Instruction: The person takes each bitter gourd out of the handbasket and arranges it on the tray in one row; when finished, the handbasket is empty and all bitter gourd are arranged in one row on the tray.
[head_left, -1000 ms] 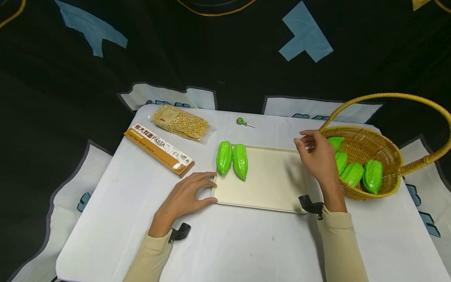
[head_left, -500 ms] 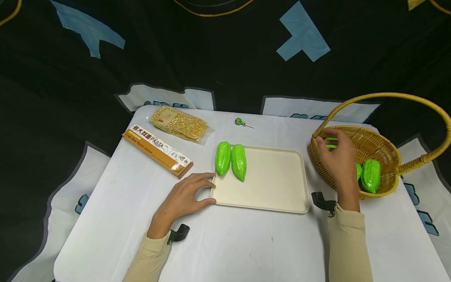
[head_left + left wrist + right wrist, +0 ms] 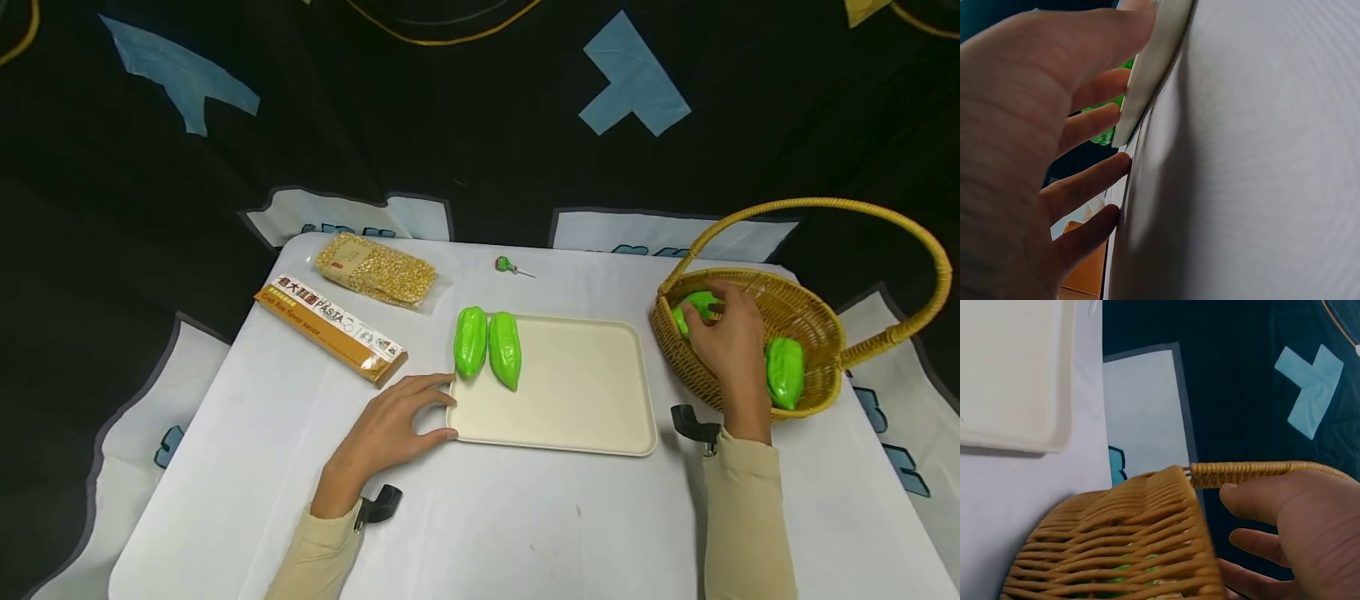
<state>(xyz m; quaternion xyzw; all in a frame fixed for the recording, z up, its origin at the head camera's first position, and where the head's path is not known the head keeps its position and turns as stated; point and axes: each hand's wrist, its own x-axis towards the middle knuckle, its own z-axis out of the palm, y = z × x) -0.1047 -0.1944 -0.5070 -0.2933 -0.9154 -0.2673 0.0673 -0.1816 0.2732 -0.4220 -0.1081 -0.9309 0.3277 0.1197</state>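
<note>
Fingers of the right hand [image 3: 731, 342] curl round a green gourd [image 3: 693, 305] in the basket [image 3: 813, 312] — a loose grip could drop it; the left hand [image 3: 390, 429], fingers straight, steadies the tray [image 3: 585, 392].

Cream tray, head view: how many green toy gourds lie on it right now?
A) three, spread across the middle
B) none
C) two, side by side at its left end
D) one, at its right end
C: two green toy gourds lie side by side at the left end of the cream tray; the rest of it is bare.
</note>
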